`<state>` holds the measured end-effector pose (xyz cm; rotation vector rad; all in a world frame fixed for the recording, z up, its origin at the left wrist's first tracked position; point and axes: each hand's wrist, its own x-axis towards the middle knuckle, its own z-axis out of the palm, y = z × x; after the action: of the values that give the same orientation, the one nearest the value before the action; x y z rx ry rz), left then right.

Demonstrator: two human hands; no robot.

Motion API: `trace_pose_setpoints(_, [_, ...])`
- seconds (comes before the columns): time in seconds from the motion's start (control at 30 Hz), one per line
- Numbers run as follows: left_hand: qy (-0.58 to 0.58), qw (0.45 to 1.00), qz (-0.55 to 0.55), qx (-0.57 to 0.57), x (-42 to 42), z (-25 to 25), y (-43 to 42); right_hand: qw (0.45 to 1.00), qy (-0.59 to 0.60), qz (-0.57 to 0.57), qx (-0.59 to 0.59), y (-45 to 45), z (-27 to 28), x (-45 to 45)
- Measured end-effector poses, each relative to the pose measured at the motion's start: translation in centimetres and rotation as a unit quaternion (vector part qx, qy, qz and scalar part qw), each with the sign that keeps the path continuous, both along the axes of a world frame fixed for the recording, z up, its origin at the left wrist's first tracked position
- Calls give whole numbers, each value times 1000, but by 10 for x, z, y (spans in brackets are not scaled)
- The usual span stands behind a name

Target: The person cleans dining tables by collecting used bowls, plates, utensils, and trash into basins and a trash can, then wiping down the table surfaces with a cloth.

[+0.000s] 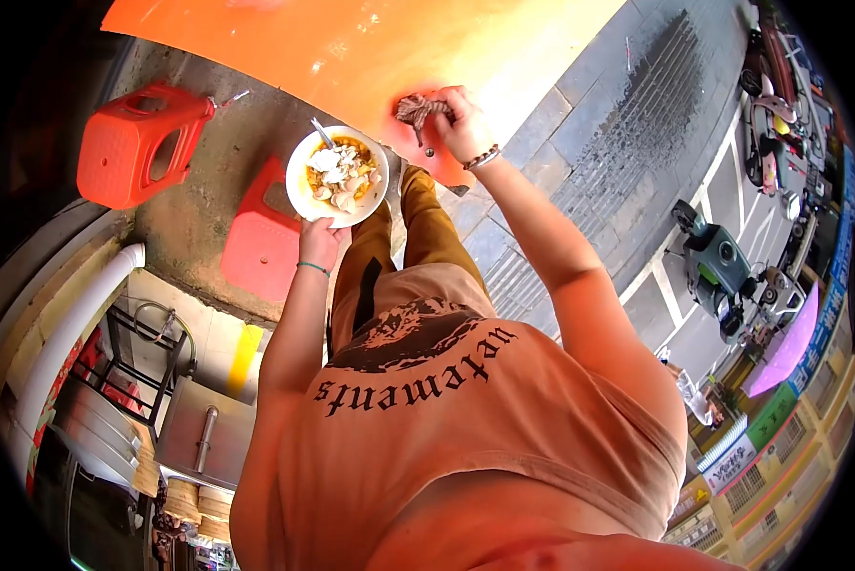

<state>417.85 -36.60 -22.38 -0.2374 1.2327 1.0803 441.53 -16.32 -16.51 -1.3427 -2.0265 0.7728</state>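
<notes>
A white bowl (296, 187) rests in my left hand (322, 242), whose fingers are at its lower rim. Inside the bowl lie crumpled white tissues (340, 162) over reddish-orange scraps or broth, and a spoon (323, 131) leans out over the upper edge. My right hand (461, 124) is closed on a bunched brown cloth (422, 110) at the edge of a red stool, under the orange canopy or tabletop (351, 48). A small dark round item is just below the cloth.
Two red plastic stools (127, 157) (261, 247) stand on the left. Metal kitchen equipment (204, 433) and stacked steamers (182, 500) are at the lower left. Parked scooters (722, 257) line the street at right. A person (698, 400) is beyond.
</notes>
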Motion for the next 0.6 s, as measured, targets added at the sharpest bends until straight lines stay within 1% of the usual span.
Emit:
trace_pose_setpoints(0.03, [-5, 1000, 4, 4, 0, 1, 1, 997, 41, -61, -37, 24, -4, 26])
trace_pose_setpoints(0.07, [-8, 1000, 8, 6, 0, 4, 0, 983, 88, -154, -38, 53, -8, 52])
trace_pose_setpoints(0.1, [-8, 1000, 6, 3, 1, 8, 0, 958, 155, -226, -80, 82, -8, 84])
trace_pose_setpoints(0.13, [0, 1000, -1, -7, 2, 15, 2, 939, 189, -262, -119, 113, -8, 118])
trace_pose_setpoints(0.17, [10, 1000, -5, -16, 3, 17, 4, 940, 135, -308, -61, 147, -31, 158])
trace_pose_setpoints(0.2, [14, 1000, 1, -17, 2, 12, 0, 925, 105, -356, -84, 163, -20, 175])
trace_pose_setpoints(0.23, [7, 1000, 0, -18, -1, 2, -6, 917, -17, -398, -19, 177, -23, 192])
trace_pose_setpoints(0.27, [2, 1000, 3, -15, -3, -5, -7, 896, -43, -432, -92, 202, -58, 228])
trace_pose_setpoints(0.3, [4, 1000, 9, -5, -2, -2, -3, 896, -62, -422, -129, 213, -83, 244])
trace_pose_setpoints(0.33, [6, 1000, 11, -1, 0, 5, -4, 883, -174, -426, -95, 209, -81, 235])
trace_pose_setpoints(0.4, [24, 1000, 12, -9, 2, -2, -6, 901, -261, -347, 7, 169, -47, 175])
trace_pose_setpoints(0.43, [17, 1000, 16, -10, 2, -4, -6, 923, -242, -301, 8, 149, -46, 154])
trace_pose_setpoints(0.47, [9, 1000, 19, -12, 1, -7, -8, 943, -213, -254, 35, 120, -46, 127])
trace_pose_setpoints(0.5, [-1, 1000, 21, -8, 0, -15, -12, 964, -160, -207, 45, 88, -38, 95])
trace_pose_setpoints(0.53, [-12, 1000, 21, -1, 0, -20, -14, 975, -127, -178, 34, 59, -35, 66])
trace_pose_setpoints(0.6, [-6, 999, 34, -9, 2, -19, -12, 990, -92, -81, 70, 9, -28, 12])
